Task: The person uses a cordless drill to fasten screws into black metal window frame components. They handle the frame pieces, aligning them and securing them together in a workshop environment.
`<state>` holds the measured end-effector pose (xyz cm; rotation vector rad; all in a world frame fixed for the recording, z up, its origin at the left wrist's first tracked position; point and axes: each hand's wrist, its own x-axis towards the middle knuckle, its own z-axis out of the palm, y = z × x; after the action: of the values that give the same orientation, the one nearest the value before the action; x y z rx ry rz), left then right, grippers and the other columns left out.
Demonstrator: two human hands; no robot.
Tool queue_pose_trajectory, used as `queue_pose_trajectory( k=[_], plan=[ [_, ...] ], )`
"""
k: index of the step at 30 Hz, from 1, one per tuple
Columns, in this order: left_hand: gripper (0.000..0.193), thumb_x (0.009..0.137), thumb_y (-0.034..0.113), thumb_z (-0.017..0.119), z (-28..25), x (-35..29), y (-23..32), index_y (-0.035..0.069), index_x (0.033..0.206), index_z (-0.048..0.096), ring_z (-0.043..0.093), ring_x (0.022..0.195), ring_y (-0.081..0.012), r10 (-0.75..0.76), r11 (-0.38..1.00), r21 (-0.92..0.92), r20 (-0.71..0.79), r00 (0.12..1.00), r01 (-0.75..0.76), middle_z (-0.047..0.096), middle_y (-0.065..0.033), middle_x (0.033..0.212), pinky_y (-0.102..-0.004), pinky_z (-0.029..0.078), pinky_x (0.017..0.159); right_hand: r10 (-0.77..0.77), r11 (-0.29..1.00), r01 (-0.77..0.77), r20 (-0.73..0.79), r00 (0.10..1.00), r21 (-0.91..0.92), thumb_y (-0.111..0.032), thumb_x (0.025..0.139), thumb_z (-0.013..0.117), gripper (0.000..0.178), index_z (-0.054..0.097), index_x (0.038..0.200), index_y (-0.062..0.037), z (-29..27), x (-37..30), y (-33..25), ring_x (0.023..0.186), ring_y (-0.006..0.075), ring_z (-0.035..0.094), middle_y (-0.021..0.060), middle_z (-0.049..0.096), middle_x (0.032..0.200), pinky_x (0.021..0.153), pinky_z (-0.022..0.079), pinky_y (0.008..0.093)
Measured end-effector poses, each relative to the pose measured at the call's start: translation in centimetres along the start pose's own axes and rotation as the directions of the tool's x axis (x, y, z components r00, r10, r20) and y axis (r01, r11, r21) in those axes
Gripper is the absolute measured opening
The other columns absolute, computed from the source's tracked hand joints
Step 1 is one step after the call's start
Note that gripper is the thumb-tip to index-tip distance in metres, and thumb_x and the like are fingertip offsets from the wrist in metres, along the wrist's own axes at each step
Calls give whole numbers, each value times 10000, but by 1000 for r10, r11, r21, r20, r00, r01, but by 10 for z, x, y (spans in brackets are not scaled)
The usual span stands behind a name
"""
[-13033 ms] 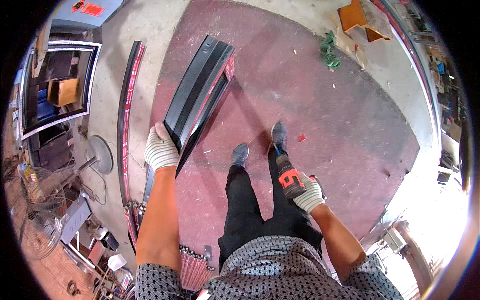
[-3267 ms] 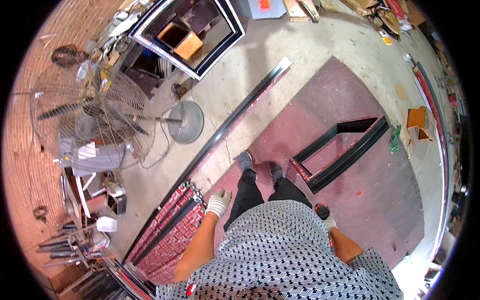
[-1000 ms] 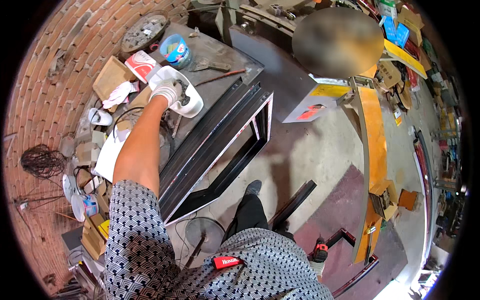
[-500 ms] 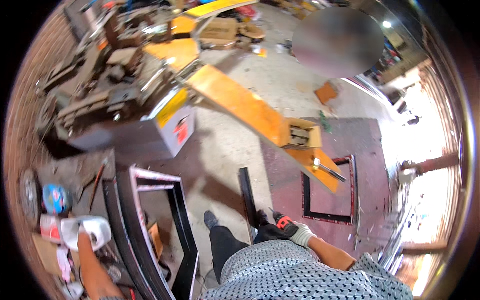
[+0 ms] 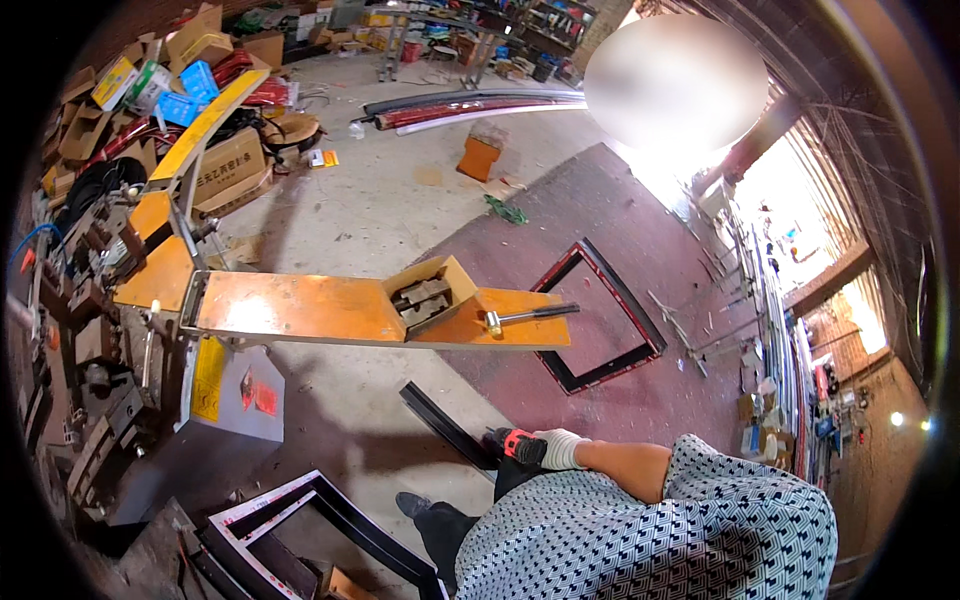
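Note:
My right hand [image 5: 562, 450], in a pale knitted work glove, is wrapped round the grip of a red and black cordless drill [image 5: 518, 443]. The drill is held low in front of my body, its nose pointing left. Just left of it a black profile bar [image 5: 440, 422] reaches away from me at a slant; its near end is partly hidden behind the drill and my leg. My left hand is out of view. At the lower left lies a black rectangular frame [image 5: 372, 530] with pale edges.
Ahead, a long orange board [image 5: 300, 305] juts out from a grey machine [image 5: 262, 395]. It carries an open cardboard box [image 5: 460, 282] of metal blocks and a hammer [image 5: 494, 322]. Another black frame [image 5: 650, 350] lies on the dark red floor sheet [image 5: 600, 195]. Cartons are heaped at the far left.
The view has swung right. My left hand, earlier inside a white container at the lower left, has dropped out of view with it. The drill stays in my right hand.

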<state>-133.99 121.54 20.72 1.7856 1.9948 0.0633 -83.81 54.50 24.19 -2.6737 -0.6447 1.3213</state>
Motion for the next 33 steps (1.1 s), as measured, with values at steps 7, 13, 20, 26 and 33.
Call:
queue_pose_trajectory(
  k=[7,13,20,26,33],
  plan=[
    [306,907,310,548,1,-11,22,85,1112,580,572,903,-247,6,1000,-16,10,1000,-5,612,-104,1000,-400,455,795,-42,999,43,-46,998,24,-308,908,597,339,595,1126,-48,15,5,16,988,312,649,173,674,1035,863,483,367],
    [270,900,298,561,-6,-23,14,101,1082,584,568,866,-235,2,999,-39,2,1000,-1,607,-90,968,-391,455,764,-112,991,112,-2,994,66,-343,884,602,394,605,1152,-54,8,2,6,1001,372,636,204,672,1047,856,488,393],
    [227,891,285,576,-8,-37,6,119,1046,589,564,824,-221,12,997,-80,7,1000,-11,601,-73,930,-379,455,728,-56,997,57,-16,998,50,-354,879,617,378,614,1128,-70,1,-14,-1,962,361,640,202,677,1012,845,475,391],
    [191,884,274,589,-6,-43,1,135,1016,593,560,787,-209,12,995,-102,-1,1000,-12,596,-59,897,-370,455,696,-38,998,40,-30,999,56,-358,878,632,375,611,1107,-61,5,-18,6,946,321,654,167,682,1005,839,481,379],
    [150,876,261,604,7,-43,2,153,980,597,555,744,-195,12,992,-126,22,1000,-9,591,-42,859,-359,455,660,-69,991,75,-53,996,107,-291,843,674,366,607,1130,-73,25,-10,30,919,287,658,165,681,997,841,490,361]
  ],
)
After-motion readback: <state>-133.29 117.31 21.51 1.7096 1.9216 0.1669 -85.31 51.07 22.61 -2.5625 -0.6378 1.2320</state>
